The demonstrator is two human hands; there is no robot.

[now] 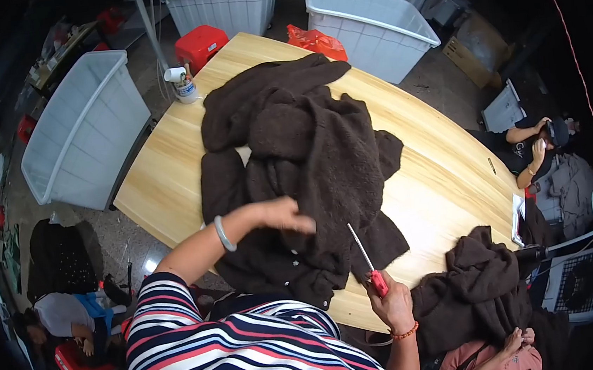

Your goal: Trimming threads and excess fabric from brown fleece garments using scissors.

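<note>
A dark brown knitted cardigan [347, 156] with small buttons lies bunched on the pale wood table [442, 154], and more brown knitwear [259, 75] spreads behind it. My left hand [286, 216], with a pale bangle at the wrist, is over the front of the cardigan. Its fingers are smeared by motion. Near the table's front edge, my right hand [393, 303] is closed round the red handle of a tool [377, 283]. Its long thin metal shaft points up and left, beside the cardigan; the kind of tool is unclear.
Large white bins [87, 129] stand left and beyond the table. A red stool [201, 47], a red plastic bag [316, 41] and a tub of small tools [185, 90] are at its far edge. More brown garments [483, 267] lie right, near a co-worker's hands [516, 340]. Other people sit nearby.
</note>
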